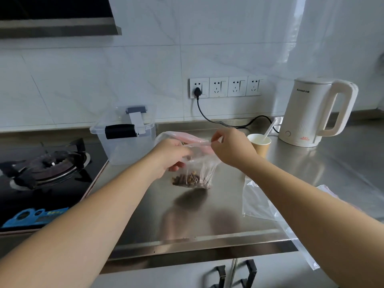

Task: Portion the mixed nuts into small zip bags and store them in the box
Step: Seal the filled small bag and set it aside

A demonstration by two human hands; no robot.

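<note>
Head view, both hands pinch zip bag (pixel 195 161) top, L hand (pixel 169 156), R hand (pixel 232 147), nuts (pixel 190 180) blurred

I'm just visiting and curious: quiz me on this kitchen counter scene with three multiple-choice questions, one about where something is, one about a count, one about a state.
1. Where does the clear storage box stand?
A. between the gas burner and the held zip bag
B. right of the kettle
C. inside the cupboard

2. How many wall sockets sit in a row?
A. two
B. four
C. six

3. How is the zip bag?
A. flat on the counter
B. held up by the left hand and right hand
C. in the box

Answers:
1 A, it stands beside the burner.
2 B, four plates, one with a plug.
3 B, fingers grip its top; nuts sag inside.
</note>
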